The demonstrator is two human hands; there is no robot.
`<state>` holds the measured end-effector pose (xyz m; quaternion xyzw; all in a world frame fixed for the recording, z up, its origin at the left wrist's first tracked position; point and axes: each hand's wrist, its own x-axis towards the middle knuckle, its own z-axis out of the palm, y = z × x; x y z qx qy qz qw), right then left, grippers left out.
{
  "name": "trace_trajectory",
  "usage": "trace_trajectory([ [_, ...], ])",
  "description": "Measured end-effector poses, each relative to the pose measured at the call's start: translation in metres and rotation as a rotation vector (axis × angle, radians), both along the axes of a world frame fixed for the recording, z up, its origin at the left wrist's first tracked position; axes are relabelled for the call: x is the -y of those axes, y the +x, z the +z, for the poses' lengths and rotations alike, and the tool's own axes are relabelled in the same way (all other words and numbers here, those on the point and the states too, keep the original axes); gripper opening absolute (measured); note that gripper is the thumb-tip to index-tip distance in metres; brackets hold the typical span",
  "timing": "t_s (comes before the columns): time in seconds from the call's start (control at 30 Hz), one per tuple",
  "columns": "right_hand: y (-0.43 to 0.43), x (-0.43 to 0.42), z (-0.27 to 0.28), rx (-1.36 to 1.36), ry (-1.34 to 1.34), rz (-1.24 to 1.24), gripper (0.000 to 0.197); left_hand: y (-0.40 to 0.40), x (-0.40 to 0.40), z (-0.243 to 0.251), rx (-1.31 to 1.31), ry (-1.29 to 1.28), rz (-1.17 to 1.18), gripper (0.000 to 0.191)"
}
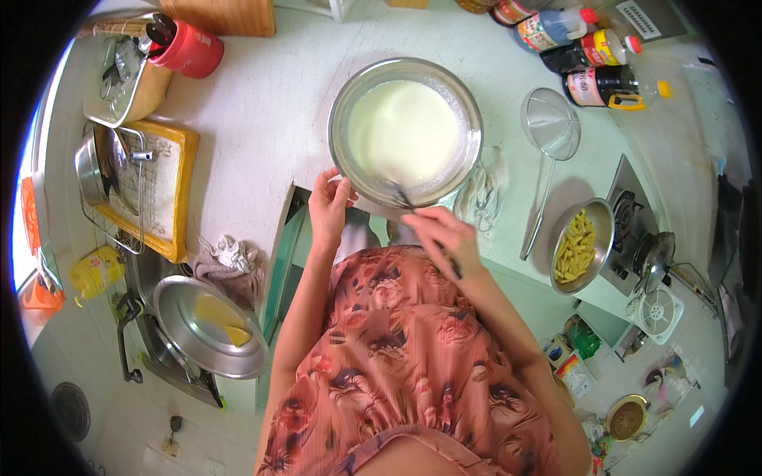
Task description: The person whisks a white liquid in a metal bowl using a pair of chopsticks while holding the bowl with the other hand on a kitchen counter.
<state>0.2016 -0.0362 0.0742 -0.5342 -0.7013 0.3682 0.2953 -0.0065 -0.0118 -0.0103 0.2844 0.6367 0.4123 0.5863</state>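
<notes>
A wide stainless steel bowl of pale, creamy liquid stands on the white countertop before me. My left hand grips the bowl's near left rim, the thumb on top and the fingers curled below. In my right hand is a dark-handled whisk, held over the near rim with its blurred head at the edge of the liquid. A crumpled clear plastic bag lies just right of the bowl.
Right of the bowl lie a wire skimmer, a steel bowl of yellow cut strips, a gas hob and several sauce bottles. At left are a yellow-edged tray, a red utensil cup and a steel basin over the sink.
</notes>
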Motion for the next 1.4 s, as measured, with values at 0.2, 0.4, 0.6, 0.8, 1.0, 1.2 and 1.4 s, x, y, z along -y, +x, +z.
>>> trace_trajectory([
  [0.2,0.060,-0.060,-0.010,0.030,0.195,-0.333,0.020,0.001,-0.001,0.001,-0.037,0.049,-0.017,0.034],
  [0.4,0.013,-0.096,-0.050,-0.382,0.025,-0.458,0.015,0.002,-0.005,0.000,-0.019,0.079,-0.020,0.042],
  [0.6,0.054,-0.067,-0.031,-0.243,-0.301,-0.288,0.011,0.004,-0.009,0.017,0.022,0.005,-0.041,0.057],
  [0.8,0.019,-0.129,-0.056,-0.382,-0.006,-0.372,0.009,0.011,-0.014,0.014,0.052,-0.015,-0.034,0.060],
  [1.0,0.056,-0.132,-0.041,-0.211,-0.341,-0.053,0.013,0.001,-0.008,0.008,0.025,0.007,-0.022,0.059],
  [1.2,0.017,-0.163,-0.077,-0.526,-0.201,-0.189,0.011,0.012,-0.017,0.010,0.011,-0.007,-0.072,0.059],
  [1.4,0.054,-0.189,-0.050,-0.277,-0.417,-0.039,0.012,0.002,-0.007,0.010,-0.001,-0.010,-0.043,0.060],
])
